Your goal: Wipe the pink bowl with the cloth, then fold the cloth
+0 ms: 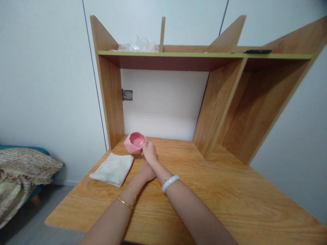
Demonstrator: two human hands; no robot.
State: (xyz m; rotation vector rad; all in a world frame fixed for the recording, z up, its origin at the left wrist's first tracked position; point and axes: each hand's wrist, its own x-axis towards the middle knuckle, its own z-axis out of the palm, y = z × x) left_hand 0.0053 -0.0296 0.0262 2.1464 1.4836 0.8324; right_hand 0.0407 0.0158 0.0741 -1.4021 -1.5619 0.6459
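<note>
My right hand [150,152] is closed on the near right side of a pink faceted ashtray [133,146] with a round hollow and notches in its rim. The ashtray is at the back left of the wooden desk, tilted towards me; whether it touches the desktop I cannot tell. Crossed beneath my right forearm is my left hand [146,172], low over the desk, its fingers hidden by that arm. A folded pale cloth [112,169] lies flat just left of both hands, in front of the ashtray.
A wooden shelf unit [110,102] rises from the desk [217,190], with an upright divider [217,112] on the right. On its upper board are a clear plastic bag [139,45] and a dark flat object [258,51]. A patterned cover [22,170] drapes over furniture at left.
</note>
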